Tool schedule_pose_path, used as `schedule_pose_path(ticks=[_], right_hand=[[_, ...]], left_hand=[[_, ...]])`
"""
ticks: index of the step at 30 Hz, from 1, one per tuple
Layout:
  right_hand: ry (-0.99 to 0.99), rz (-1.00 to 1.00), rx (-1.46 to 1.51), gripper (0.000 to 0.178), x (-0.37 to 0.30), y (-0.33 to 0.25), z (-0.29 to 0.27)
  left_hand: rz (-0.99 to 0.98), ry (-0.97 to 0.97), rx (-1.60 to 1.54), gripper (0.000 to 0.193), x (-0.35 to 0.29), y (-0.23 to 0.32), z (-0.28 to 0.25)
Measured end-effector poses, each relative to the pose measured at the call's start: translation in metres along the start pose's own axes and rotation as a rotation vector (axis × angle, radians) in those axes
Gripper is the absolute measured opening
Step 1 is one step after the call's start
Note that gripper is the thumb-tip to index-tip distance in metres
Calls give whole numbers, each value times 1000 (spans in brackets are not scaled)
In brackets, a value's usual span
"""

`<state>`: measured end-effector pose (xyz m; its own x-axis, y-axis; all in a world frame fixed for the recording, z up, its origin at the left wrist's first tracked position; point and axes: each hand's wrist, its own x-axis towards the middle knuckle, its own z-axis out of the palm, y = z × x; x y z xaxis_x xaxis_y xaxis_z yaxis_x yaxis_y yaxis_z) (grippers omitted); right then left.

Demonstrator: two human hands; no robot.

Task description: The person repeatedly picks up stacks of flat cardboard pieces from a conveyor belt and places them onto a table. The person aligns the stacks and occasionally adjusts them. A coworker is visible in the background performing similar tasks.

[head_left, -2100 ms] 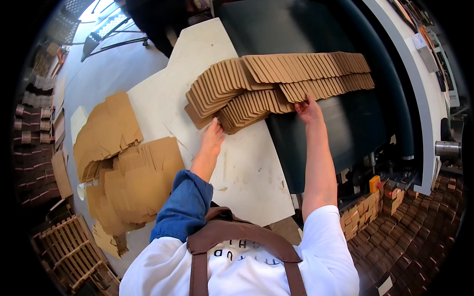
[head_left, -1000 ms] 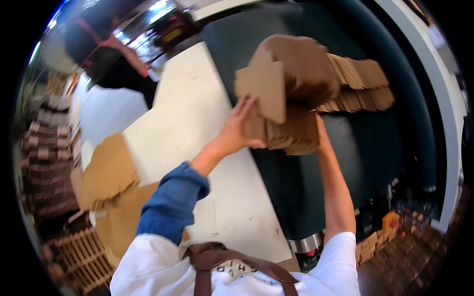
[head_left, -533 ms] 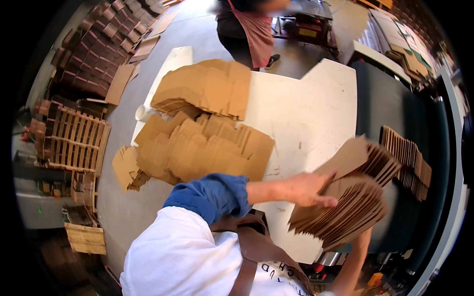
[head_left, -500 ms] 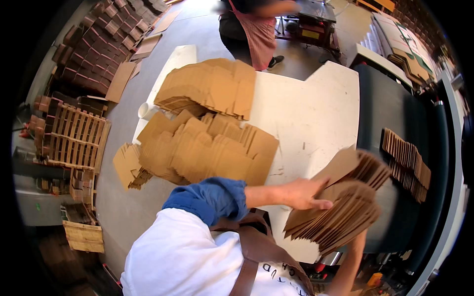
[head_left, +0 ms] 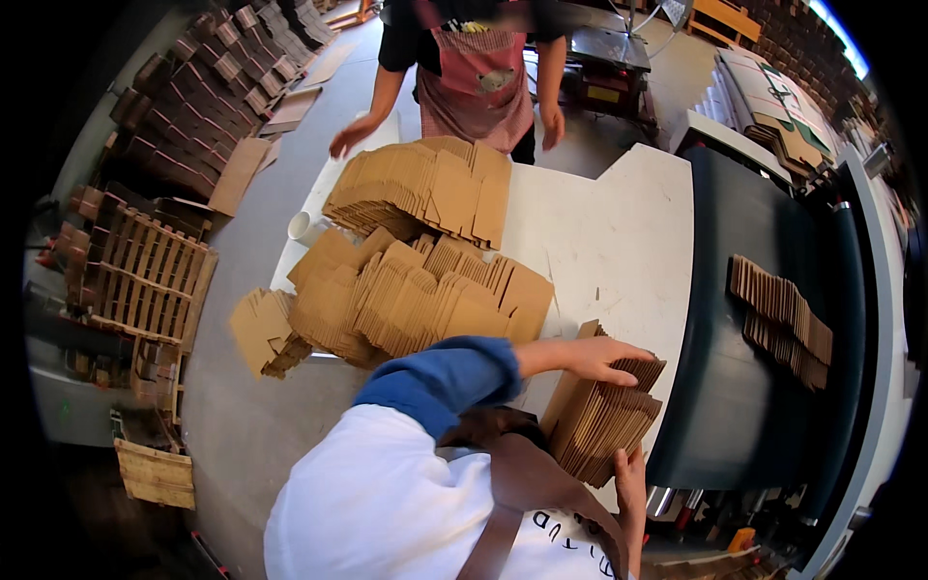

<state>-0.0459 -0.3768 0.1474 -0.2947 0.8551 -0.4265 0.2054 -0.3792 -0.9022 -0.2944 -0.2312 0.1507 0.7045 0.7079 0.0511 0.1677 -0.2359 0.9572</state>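
A bundle of brown die-cut cardboard blanks (head_left: 601, 430) is on its edge at the near right of the white table, beside the dark conveyor belt. My left hand (head_left: 611, 361) grips its far end, fingers over the upper edges. Against the near right side of the same bundle, my right hand (head_left: 630, 480) holds it with fingers upward; part of that hand is hidden by its angle. On the table to the left lie two large fanned piles of blanks, a far pile (head_left: 425, 188) and a near pile (head_left: 416, 300).
A small fanned row of blanks (head_left: 785, 314) rests on the belt (head_left: 720, 387). Across the white table (head_left: 619, 232) stands a person in a red apron (head_left: 478, 92), one hand near the far pile. Wooden pallets (head_left: 145, 275) and stacked cardboard (head_left: 184, 126) line the left.
My hands have brought the bundle left from the belt's edge, and its fanned blanks are now closer together. The person opposite has turned toward the table.
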Motion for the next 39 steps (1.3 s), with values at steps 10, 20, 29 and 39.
schedule_pose_path(ticks=[10,20,29,39], right_hand=[[115,300,61,77,-25,55,-22],[119,222,260,90,-11,58,-17],[170,167,508,97,24,18,19],[524,134,1024,61,46,73,40]], left_hand=[[55,131,-103,51,20,-12,39],[-69,416,1,63,-97,-63,89],[-78,532,28,59,-68,-33,79],[-234,322,649,55,-28,11,84]])
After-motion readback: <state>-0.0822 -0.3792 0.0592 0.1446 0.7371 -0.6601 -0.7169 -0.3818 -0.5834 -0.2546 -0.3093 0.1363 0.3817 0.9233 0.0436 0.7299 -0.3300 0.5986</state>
